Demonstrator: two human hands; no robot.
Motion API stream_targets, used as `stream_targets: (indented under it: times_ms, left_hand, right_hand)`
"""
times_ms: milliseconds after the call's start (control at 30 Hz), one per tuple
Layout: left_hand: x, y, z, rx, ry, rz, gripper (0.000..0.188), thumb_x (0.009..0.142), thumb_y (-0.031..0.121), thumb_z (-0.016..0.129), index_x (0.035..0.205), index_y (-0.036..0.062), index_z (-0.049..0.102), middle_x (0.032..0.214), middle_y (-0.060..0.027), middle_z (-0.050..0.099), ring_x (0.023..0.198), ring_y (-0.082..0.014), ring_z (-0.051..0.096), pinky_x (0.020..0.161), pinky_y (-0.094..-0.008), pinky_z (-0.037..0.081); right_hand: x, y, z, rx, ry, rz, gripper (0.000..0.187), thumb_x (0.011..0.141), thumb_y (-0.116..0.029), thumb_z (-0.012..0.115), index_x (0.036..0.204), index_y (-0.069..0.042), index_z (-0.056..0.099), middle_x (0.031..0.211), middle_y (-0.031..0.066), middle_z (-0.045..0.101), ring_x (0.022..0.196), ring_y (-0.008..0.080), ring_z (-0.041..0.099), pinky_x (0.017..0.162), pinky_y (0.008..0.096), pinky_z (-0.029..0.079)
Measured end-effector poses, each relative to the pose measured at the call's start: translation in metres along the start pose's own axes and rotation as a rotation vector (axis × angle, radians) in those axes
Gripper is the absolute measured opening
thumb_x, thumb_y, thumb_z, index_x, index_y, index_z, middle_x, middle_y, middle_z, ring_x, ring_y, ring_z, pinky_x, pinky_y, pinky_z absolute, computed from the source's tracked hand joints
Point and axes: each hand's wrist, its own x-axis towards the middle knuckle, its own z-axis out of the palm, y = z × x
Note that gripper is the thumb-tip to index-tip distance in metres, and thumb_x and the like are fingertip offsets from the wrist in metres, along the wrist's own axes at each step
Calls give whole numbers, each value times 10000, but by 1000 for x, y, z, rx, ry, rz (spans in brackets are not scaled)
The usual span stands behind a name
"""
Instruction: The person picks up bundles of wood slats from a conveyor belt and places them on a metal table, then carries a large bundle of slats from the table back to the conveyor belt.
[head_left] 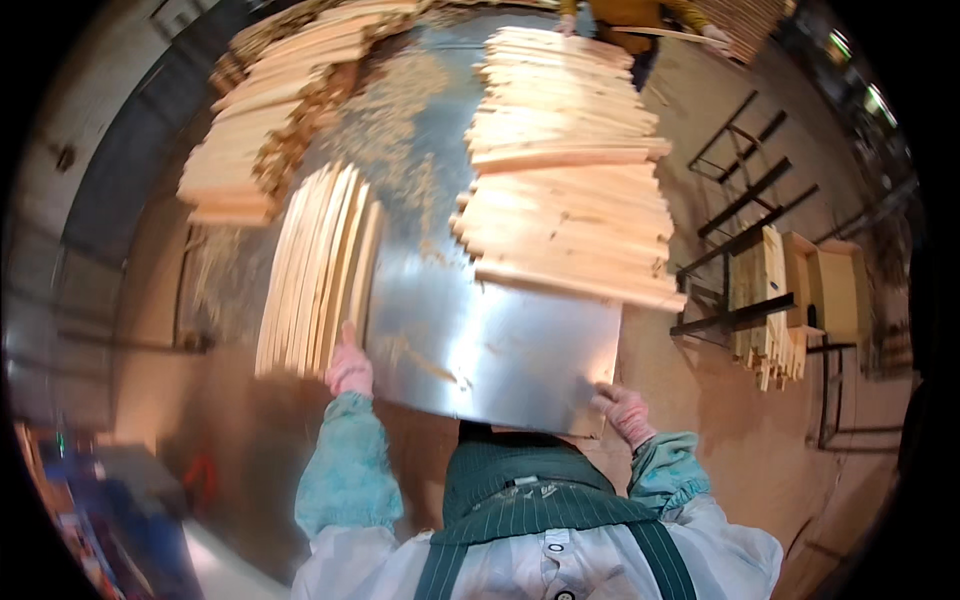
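Observation:
My left hand (350, 372), in a pink glove, is at the near end of a bundle of pale wooden strips (312, 270) on the left of the metal table. One finger stretches up along the strips' right side, and the hand does not appear to be closed around any of them. At the near right corner of the metal table (470, 345), my right hand (624, 413) has its gloved fingers stretched out on the edge. Beyond it lies a wide stack of wooden strips (570, 215), set crosswise in layers.
Another large stack of strips (270, 120) stands far left, beside scattered wood shavings (395, 110). At the far edge a person (650, 15) handles a strip. Black metal frames (740, 210), more strips (765, 300) and a cardboard box (838, 290) are on the right.

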Motion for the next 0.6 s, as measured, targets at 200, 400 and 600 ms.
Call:
stream_targets:
  times_ms: [200, 400, 600]
  left_hand:
    - [137, 80, 88, -343, 306, 138, 769, 722, 15, 511, 1454, -21, 278, 520, -19, 487, 383, -195, 528, 364, -330, 486]
    - [368, -53, -119, -1718, 6, 281, 587, 789, 317, 644, 1311, 82, 513, 1133, -140, 621, 1032, -298, 587, 884, -391, 473]
    - [461, -30, -336, -1748, 290, 978, 1067, 672, 553, 732, 1479, 52, 246, 1460, -207, 362, 1364, -374, 315, 1149, -430, 223]
  right_hand:
    - [58, -62, 10, 21, -197, 308, 379, 838, -219, 638, 1168, -34, 631, 1076, 111, 668, 998, 192, 621, 869, 287, 479]
    - [134, -37, 46, 975, -338, 424, 182, 881, -95, 591, 1035, -2, 616, 852, 100, 620, 677, 181, 583, 644, 276, 512]
    - [149, -69, 25, 1184, -60, 766, 142, 886, -71, 563, 991, 13, 609, 816, 112, 641, 723, 214, 636, 673, 322, 552]
